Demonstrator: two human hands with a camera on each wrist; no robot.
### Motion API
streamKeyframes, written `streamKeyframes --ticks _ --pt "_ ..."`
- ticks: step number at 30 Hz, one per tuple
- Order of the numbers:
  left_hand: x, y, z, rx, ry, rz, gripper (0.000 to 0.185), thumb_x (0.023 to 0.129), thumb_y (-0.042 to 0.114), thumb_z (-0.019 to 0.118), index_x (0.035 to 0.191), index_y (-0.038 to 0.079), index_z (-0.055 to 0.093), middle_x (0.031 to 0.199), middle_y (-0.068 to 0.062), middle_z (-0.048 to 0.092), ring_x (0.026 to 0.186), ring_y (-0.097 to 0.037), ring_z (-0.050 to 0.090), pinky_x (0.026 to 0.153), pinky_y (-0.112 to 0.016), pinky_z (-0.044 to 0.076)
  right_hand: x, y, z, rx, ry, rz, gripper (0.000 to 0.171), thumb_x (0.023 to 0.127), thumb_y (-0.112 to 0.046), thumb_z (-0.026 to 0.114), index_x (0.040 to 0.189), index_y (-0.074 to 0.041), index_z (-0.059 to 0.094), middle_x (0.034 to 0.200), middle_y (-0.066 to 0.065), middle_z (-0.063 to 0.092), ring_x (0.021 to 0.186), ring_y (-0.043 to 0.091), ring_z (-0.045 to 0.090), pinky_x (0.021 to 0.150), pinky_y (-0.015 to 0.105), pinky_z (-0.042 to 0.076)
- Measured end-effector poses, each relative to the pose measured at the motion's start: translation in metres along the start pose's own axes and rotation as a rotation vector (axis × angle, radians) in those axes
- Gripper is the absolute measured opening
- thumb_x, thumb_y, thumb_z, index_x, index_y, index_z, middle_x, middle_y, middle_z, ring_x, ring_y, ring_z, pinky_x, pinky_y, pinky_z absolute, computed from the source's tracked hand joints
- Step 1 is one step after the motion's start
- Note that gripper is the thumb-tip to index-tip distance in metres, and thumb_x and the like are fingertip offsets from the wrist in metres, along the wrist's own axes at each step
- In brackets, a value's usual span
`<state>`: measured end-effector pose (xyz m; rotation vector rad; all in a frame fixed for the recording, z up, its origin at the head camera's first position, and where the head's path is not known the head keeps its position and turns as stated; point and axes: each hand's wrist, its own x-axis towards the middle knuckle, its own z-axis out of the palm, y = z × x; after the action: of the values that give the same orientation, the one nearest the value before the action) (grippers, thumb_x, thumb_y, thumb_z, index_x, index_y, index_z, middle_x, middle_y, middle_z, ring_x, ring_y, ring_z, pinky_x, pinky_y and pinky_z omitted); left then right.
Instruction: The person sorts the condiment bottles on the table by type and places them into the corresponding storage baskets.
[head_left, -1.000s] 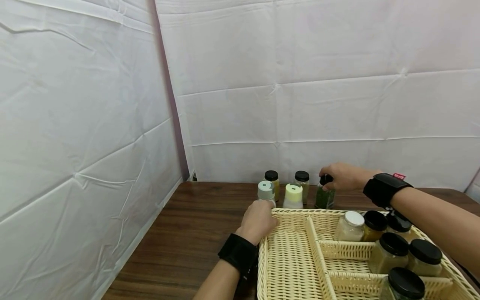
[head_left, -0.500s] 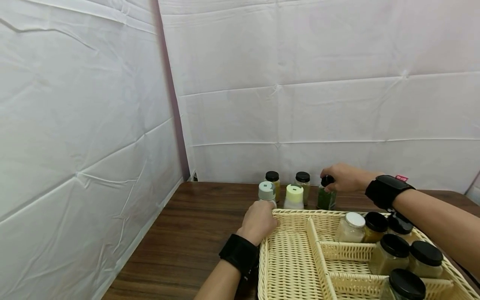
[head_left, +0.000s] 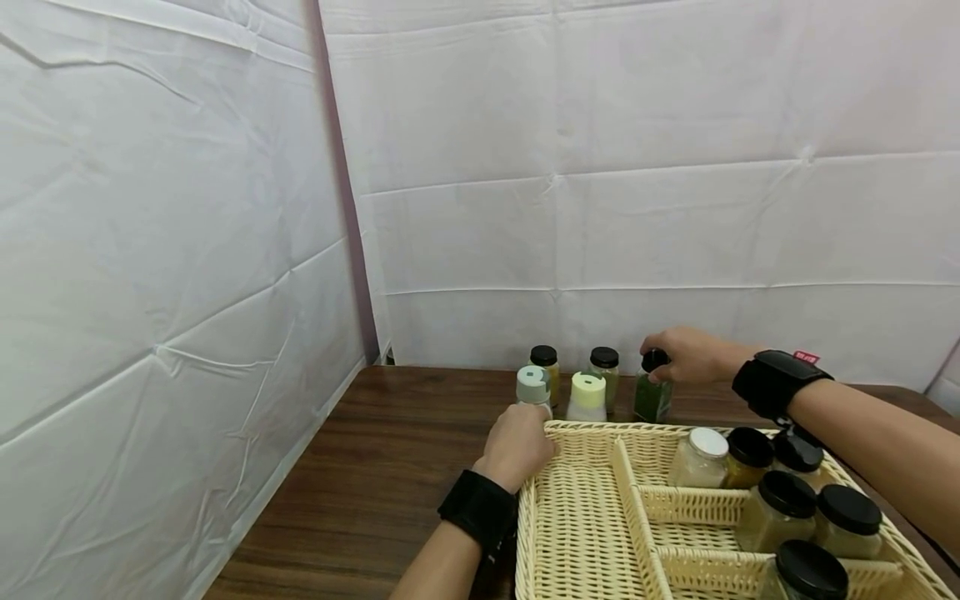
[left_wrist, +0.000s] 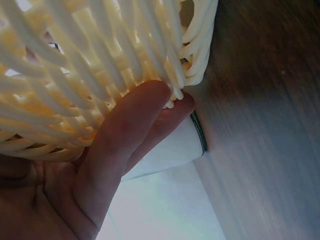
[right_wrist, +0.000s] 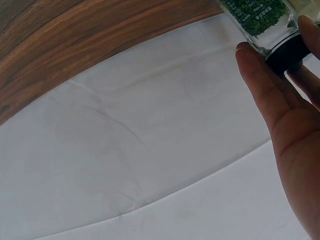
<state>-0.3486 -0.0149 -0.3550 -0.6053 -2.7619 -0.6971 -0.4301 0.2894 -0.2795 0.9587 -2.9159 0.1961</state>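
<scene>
Behind the basket, my right hand (head_left: 692,353) pinches the black lid of a glass jar of green dried herbs (head_left: 652,398), which stands upright at the back of the table. The right wrist view shows the fingers round that lid (right_wrist: 287,54) and the printed herb jar (right_wrist: 257,17) partly cut off by the frame. My left hand (head_left: 516,446) grips the back left corner of a pale wicker basket (head_left: 577,517). Seen from the left wrist, the thumb (left_wrist: 127,125) presses on the woven wall (left_wrist: 75,65).
Left of the herb jar stand a grey-capped shaker (head_left: 532,385), a yellow-capped shaker (head_left: 587,395) and two black-lidded jars (head_left: 604,358). The basket's right compartments hold a white-lidded jar (head_left: 699,460) and several black-lidded jars (head_left: 776,512). White sheeting (head_left: 675,208) hangs behind the brown table (head_left: 360,483).
</scene>
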Motion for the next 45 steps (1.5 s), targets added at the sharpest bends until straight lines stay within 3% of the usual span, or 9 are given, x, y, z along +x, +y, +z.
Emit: streamKeyframes --ticks 7,25,32,45 --pt "0.001 0.001 0.001 -0.008 -0.006 -0.007 0.02 0.091 0.008 0.084 0.108 0.003 0.078 0.1 -0.012 0.075 0.087 -0.028 0.072 0.072 -0.036 0.057 -0.003 -0.001 -0.006 -0.005 0.026 0.026 0.04 0.096 -0.016 0.081 0.124 0.009 0.067 0.105 0.011 0.072 0.097 0.036 0.07 0.083 0.054 0.055" --pt "0.002 -0.001 0.0 -0.021 -0.01 -0.01 0.024 0.091 0.008 0.084 0.113 0.002 0.077 0.102 -0.014 0.076 0.088 -0.029 0.073 0.072 -0.036 0.058 -0.012 -0.016 -0.019 0.073 0.07 0.012 0.04 0.101 -0.015 0.074 0.132 0.008 0.064 0.114 0.014 0.071 0.101 0.035 0.069 0.085 0.053 0.055" --pt "0.002 -0.002 0.0 -0.016 -0.016 -0.009 0.025 0.091 0.009 0.084 0.114 0.002 0.077 0.103 -0.015 0.076 0.09 -0.03 0.074 0.073 -0.036 0.058 -0.016 -0.018 -0.021 0.117 0.092 0.047 0.041 0.102 -0.016 0.073 0.135 0.007 0.063 0.117 0.016 0.071 0.103 0.034 0.069 0.085 0.05 0.056" --pt "0.002 -0.002 0.001 -0.029 -0.02 -0.013 0.026 0.091 0.008 0.084 0.115 0.002 0.077 0.104 -0.015 0.076 0.092 -0.03 0.074 0.074 -0.038 0.059 -0.026 -0.024 -0.022 0.127 0.15 0.02 0.041 0.104 -0.015 0.072 0.138 0.005 0.062 0.119 0.013 0.07 0.107 0.032 0.069 0.088 0.049 0.055"
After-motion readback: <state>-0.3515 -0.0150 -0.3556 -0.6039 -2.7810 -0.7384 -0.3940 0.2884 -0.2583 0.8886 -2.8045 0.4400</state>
